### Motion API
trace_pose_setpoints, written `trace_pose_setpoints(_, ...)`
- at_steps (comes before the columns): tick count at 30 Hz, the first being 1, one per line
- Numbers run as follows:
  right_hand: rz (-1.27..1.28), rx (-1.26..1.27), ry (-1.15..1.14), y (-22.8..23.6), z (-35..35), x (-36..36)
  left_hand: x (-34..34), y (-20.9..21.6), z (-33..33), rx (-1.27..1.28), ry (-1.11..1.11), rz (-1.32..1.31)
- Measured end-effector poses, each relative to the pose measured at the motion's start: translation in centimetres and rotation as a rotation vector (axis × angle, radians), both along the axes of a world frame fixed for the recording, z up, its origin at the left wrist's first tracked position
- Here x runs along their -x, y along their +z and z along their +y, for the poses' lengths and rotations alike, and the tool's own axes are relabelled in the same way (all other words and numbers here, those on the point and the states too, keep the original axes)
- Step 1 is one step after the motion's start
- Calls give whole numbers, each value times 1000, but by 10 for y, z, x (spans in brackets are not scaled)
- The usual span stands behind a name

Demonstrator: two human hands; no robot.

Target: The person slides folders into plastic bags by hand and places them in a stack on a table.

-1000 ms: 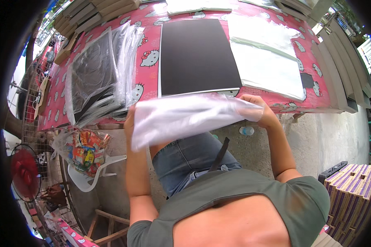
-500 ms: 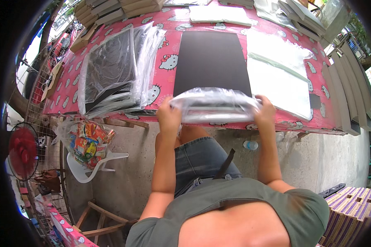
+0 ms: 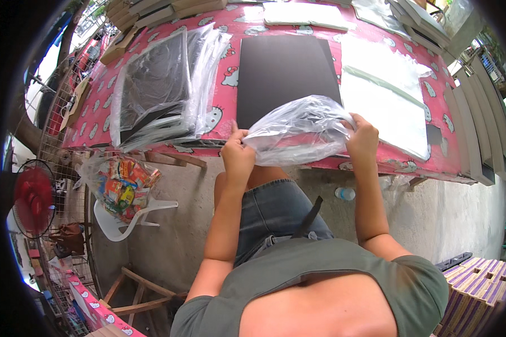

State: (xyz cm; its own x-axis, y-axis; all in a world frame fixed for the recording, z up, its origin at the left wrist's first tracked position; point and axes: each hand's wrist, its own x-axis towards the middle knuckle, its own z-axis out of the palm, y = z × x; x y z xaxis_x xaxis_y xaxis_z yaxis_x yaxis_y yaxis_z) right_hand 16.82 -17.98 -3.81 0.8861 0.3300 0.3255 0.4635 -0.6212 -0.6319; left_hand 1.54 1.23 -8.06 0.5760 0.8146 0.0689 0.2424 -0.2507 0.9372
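Observation:
A clear plastic bag [image 3: 298, 129] is stretched between my two hands at the table's near edge, its upper side puffed up. My left hand [image 3: 239, 154] pinches its left end, and my right hand [image 3: 362, 135] grips its right end. Just beyond the bag lies a stack of flat black boards [image 3: 287, 70], its near part covered by the plastic. To the right is a pile of white plastic sheets or bags [image 3: 385, 106]. Left of the boards, black panels in clear plastic [image 3: 154, 84] are heaped together.
A pink patterned cloth [image 3: 222, 92] covers the table. Grey-brown boards [image 3: 472, 123] lean at its right edge. Below left, a bag of colourful packets [image 3: 123, 188] rests on a white plastic chair [image 3: 112, 227]. A red fan [image 3: 34, 196] stands farther left.
The plastic bag has gone from a low, folded band to a wider, puffed-up shape. Both hands keep hold of its ends, and my right hand has risen slightly.

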Motion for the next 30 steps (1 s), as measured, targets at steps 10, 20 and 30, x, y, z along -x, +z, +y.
trace_pose_setpoints(10,-45,-31,18,-21,-17,-14,12,-21,-3,123,1,-146)
trace_pose_setpoints(20,57,169,-120,-21,11,-25,-5,6,-4,286,-53,-22)
trace_pose_setpoints(30,-104,-255,206,-19,-31,41,62,19,-38,279,56,-268)
